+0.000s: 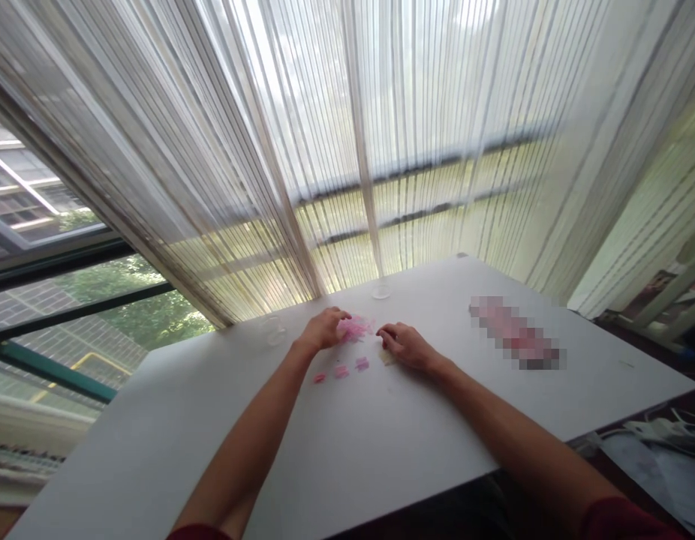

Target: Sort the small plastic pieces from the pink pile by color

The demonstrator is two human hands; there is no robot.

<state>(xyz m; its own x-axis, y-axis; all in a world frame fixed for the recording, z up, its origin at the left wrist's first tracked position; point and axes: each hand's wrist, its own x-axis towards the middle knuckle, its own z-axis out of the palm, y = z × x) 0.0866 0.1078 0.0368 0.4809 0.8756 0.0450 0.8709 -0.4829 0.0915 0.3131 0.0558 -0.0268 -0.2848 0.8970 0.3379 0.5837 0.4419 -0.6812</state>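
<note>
My left hand (325, 330) reaches over the left edge of a loose heap of small pink pieces (357, 328), its fingers bent but apart. To the right of the heap is my right hand (407, 346), with fingertips drawn together; whatever they may hold is too small to make out. A pale yellowish piece (387, 358) lies partly under that hand. Nearer to me three small groups stand in a slanted row: a red-pink one (319, 379), a pink one (341, 371) and a lilac-pink one (362, 364). Their exact kind cannot be told.
A clear round dish (381, 291) stands at the back edge of the white table (437, 427), and clear round items (273, 330) lie at back left. A blurred-out pinkish object (515, 334) rests on the right. Sheer curtains (381, 150) hang behind; cables (657, 431) lie beyond the right edge.
</note>
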